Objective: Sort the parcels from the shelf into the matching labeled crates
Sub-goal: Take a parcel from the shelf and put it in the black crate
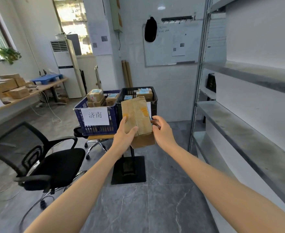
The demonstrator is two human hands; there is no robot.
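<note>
- Parcel (138, 115): brown cardboard, taped with orange strips, held up tilted in mid-air, in front of the black crate (152, 100) and hiding most of that crate's front.
- Left grip (124, 133): clasped round the parcel's lower left, thumb across its face.
- Right grip (162, 127): fingers curled against the parcel's right edge, grasping it.
- Blue crate (112, 115): just left of the black one, white label (95, 116) reading 济南 on its front; both crates held labelled boxes.
- Metal shelf (239, 118): at the right.
- Black office chair (54, 158): at the left.
- Desk (37, 91): far left, stacked with cartons.
</note>
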